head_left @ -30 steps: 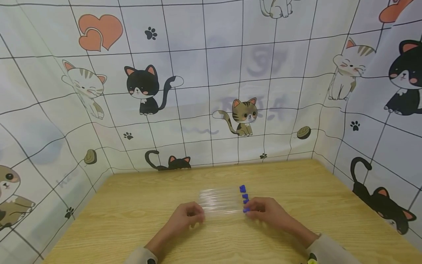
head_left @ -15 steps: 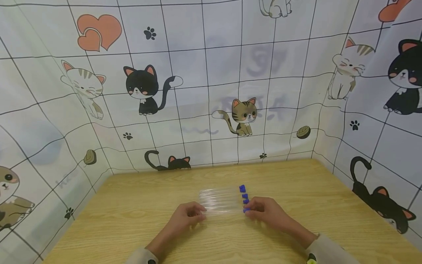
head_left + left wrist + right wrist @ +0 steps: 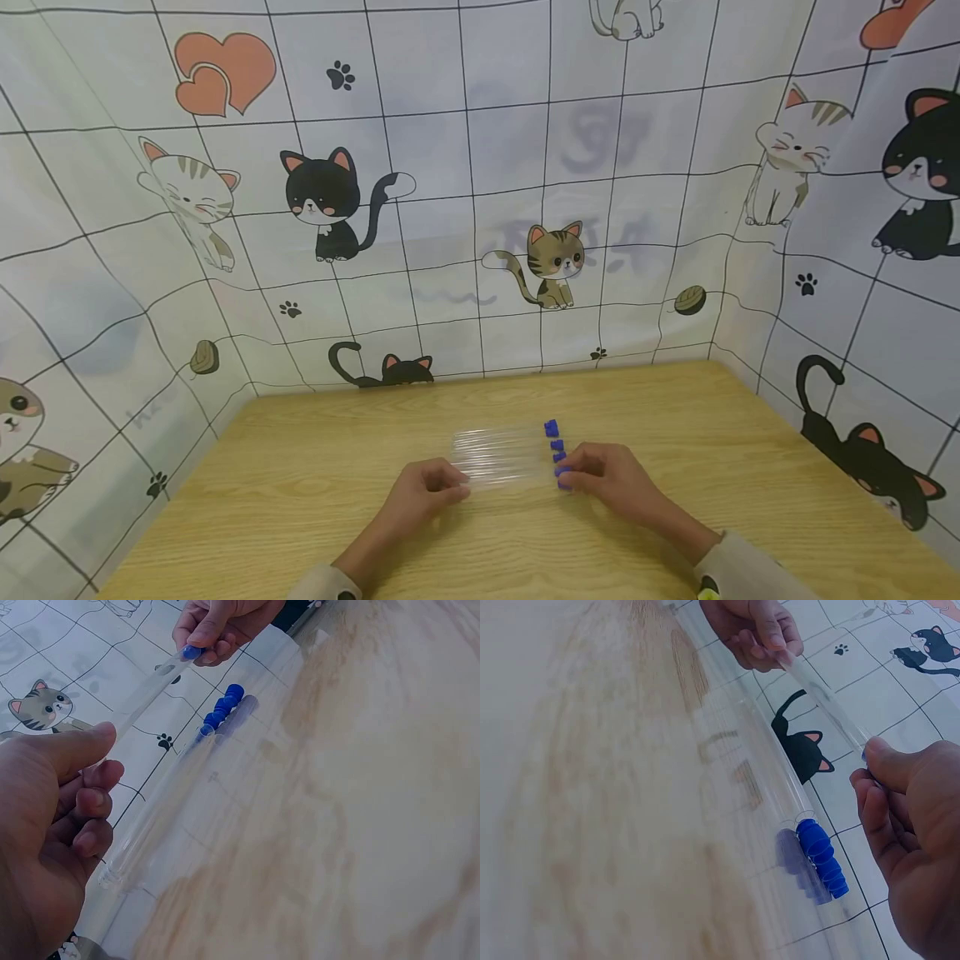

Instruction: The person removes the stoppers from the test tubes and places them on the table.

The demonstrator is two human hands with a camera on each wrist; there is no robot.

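My left hand [image 3: 431, 492] pinches one end of a clear plastic test tube [image 3: 146, 696], with the thumb on top and the other fingers curled. At the tube's other end, my right hand [image 3: 615, 483] pinches a blue cap [image 3: 192, 652] between thumb and fingers. The cap sits at the tube's end; how deep it goes is hidden by the fingers. This tube is raised above the table, tilted in both wrist views. Below it, several more clear tubes [image 3: 495, 454] lie side by side. Several blue caps [image 3: 552, 428] stand in a row by their right ends.
The wooden table [image 3: 337, 450] has a shiny surface that mirrors the tubes and caps in the wrist views. White cloth [image 3: 435, 208] printed with cats and grid lines hangs along the back and both sides of the table.
My right hand has shifted slightly, and more blue shows at its fingertips. My left hand stays nearly where it was. The lying tubes and the farther caps have not moved.
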